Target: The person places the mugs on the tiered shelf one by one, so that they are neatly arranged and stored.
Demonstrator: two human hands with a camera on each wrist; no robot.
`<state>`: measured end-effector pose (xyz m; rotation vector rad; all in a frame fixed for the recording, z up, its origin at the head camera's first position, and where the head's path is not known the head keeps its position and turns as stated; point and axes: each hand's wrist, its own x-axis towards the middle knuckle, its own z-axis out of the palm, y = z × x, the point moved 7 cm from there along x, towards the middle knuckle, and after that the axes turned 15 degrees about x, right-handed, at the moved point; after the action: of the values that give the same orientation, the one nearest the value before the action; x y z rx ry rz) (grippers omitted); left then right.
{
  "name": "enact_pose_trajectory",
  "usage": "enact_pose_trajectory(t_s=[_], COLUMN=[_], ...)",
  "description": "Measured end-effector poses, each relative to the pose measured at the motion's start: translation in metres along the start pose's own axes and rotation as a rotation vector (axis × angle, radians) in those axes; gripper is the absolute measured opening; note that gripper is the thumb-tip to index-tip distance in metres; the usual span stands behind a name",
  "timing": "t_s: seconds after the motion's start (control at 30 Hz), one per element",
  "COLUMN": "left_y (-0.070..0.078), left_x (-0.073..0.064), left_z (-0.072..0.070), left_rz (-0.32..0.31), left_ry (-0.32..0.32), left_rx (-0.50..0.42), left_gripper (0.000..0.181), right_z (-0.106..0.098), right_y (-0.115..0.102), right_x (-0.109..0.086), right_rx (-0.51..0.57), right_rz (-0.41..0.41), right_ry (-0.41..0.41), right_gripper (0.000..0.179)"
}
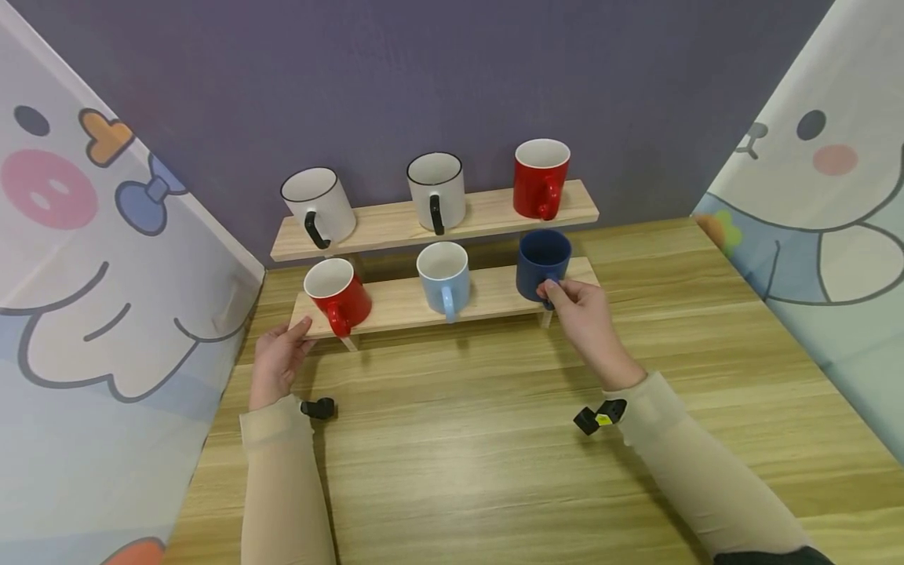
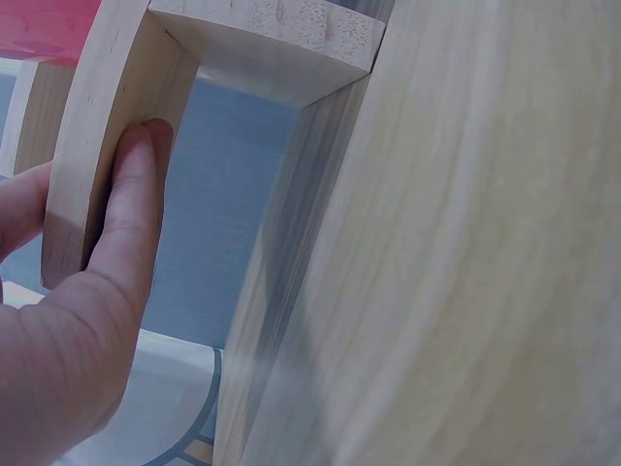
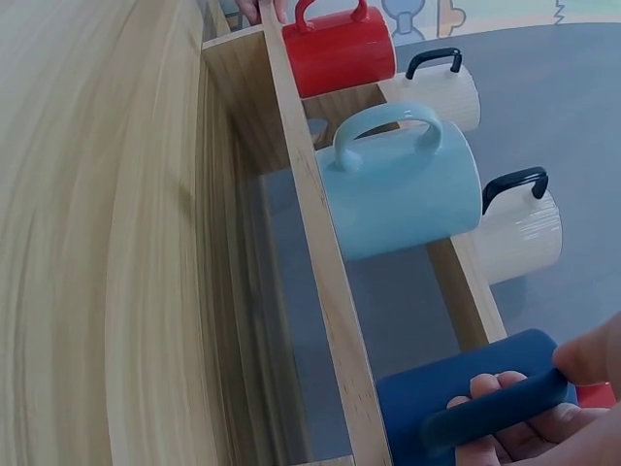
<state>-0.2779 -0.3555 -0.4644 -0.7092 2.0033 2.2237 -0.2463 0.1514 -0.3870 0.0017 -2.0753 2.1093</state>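
A two-tier wooden rack (image 1: 391, 304) stands against the back wall with mugs on both tiers. My left hand (image 1: 278, 359) pinches the left end of its lower shelf; in the left wrist view the fingers (image 2: 126, 209) lie under the board (image 2: 82, 165). At the right end of that shelf, my right hand (image 1: 585, 318) grips the handle of a dark blue mug (image 1: 540, 265), which stands upright. A red mug (image 1: 340, 298) and a light blue mug (image 1: 443, 278) share the lower shelf, handles facing me. In the right wrist view, fingers curl round the blue handle (image 3: 495, 413).
On the upper shelf (image 1: 381, 224) are a tilted-looking white mug (image 1: 325, 208), another white mug (image 1: 441, 196) with a black handle, and a red mug (image 1: 531, 188). Printed cartoon panels (image 1: 127, 259) flank the wooden table (image 1: 452, 439). A grey-purple wall (image 1: 452, 78) rises behind.
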Motion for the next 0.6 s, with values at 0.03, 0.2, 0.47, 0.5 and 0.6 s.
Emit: enact_pose_trajectory(t_s=[0.03, 0.2, 0.47, 0.5, 0.6], left_y=[0.000, 0.000, 0.001, 0.002, 0.003], left_x=[0.000, -0.002, -0.001, -0.001, -0.001], left_z=[0.000, -0.001, -0.002, -0.002, -0.003], left_rz=[0.000, 0.005, 0.008, 0.007, 0.004], left_ry=[0.002, 0.017, 0.005, 0.009, 0.030], left_rx=[-0.002, 0.002, -0.011, 0.001, 0.060], left_gripper=[0.038, 0.038, 0.064, 0.068, 0.076], right_z=[0.000, 0.000, -0.006, -0.007, -0.013], right_y=[0.000, 0.000, -0.003, -0.004, -0.008], right_x=[0.000, -0.001, -0.003, -0.004, -0.005], right_rx=[-0.004, -0.026, -0.081, -0.086, -0.108], right_rz=[0.000, -0.007, -0.037, -0.043, -0.061], right_ry=[-0.001, -0.019, -0.041, -0.041, -0.037], right_gripper=[0.035, 0.037, 0.042, 0.043, 0.046])
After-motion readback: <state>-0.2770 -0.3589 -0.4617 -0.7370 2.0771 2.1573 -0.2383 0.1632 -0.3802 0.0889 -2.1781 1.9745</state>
